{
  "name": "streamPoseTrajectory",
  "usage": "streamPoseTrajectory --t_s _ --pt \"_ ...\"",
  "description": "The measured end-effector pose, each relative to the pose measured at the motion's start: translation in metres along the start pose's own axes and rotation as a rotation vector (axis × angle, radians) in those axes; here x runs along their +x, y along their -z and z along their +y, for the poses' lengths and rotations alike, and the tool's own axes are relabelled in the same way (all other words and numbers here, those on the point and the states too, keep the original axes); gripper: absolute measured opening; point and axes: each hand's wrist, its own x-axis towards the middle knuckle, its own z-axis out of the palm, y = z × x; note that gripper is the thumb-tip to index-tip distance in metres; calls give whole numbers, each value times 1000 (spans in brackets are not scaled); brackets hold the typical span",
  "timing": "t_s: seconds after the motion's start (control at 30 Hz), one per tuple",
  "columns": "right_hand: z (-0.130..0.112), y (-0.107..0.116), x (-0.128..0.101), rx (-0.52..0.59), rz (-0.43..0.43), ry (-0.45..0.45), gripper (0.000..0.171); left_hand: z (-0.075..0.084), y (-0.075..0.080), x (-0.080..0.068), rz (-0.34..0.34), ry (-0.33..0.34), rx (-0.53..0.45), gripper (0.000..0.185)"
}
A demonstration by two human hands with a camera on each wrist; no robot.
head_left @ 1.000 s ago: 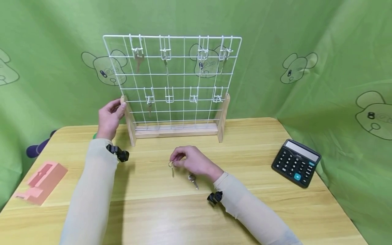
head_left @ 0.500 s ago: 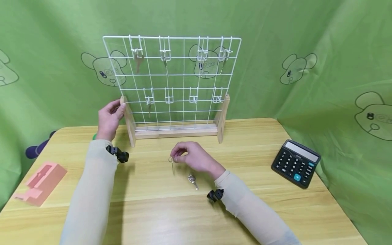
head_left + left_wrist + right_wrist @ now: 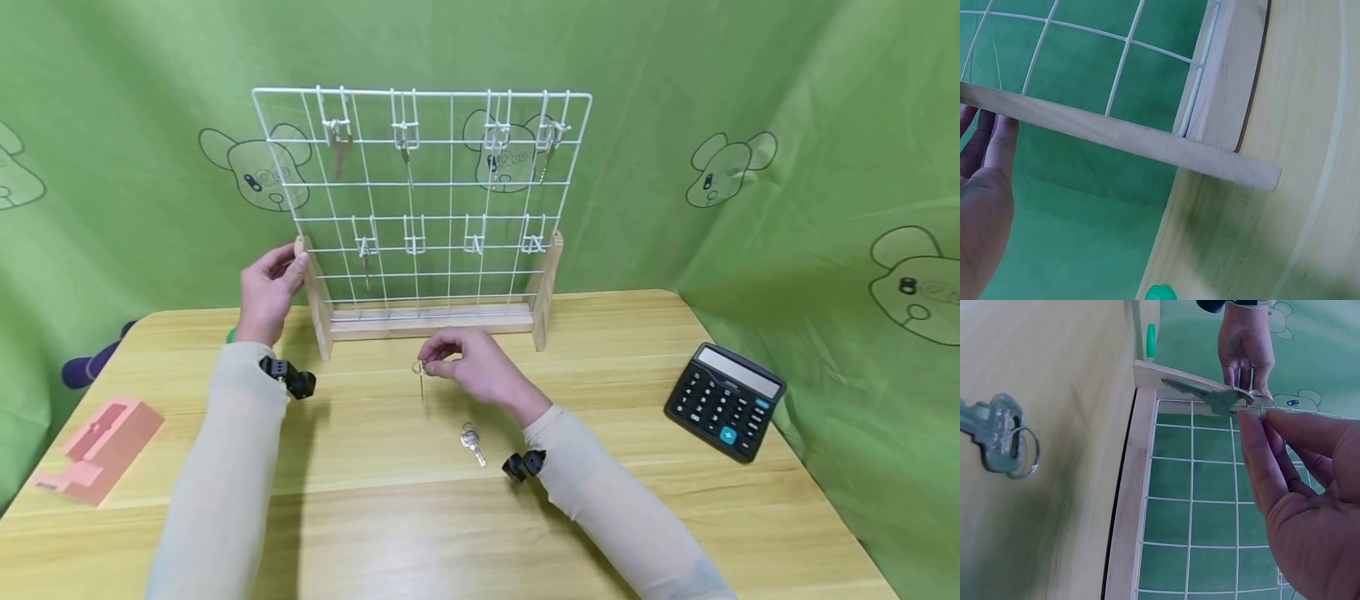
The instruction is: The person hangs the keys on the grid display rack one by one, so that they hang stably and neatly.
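Small silver key on ring [image 3: 421, 379] pinched by right hand [image 3: 472, 371]; white wire grid rack's wooden post [image 3: 315, 292] gripped by left hand [image 3: 266, 292].

- The table [image 3: 375, 517], across the lower half of the frame, is pale wood with a visible grain and a smooth, faintly satin finish.
- The rack [image 3: 423, 192], at upper centre, is thin white-coated wire, smooth, set in unpainted matt wooden uprights and base.
- The key [image 3: 422, 385] pinched by the right hand [image 3: 480, 375] is dull grey metal on a thin wire ring.
- The second key [image 3: 472, 440], lying just below centre, is brighter, shinier metal.
- The calculator [image 3: 724, 400], at the right, is black plastic with a slight sheen.
- The backdrop [image 3: 787, 125] is matt green cloth, creased.
- The pink block [image 3: 101, 446], at lower left, looks matt.
- The sleeves [image 3: 225, 467] are a smooth beige knit.
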Motion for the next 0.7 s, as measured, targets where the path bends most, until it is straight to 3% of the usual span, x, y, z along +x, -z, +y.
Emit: streamPoseTrajectory --t_s 0.7 --pt "-10 10 16 40 110 9 12 -1 -3 0 12 -2 -50 50"
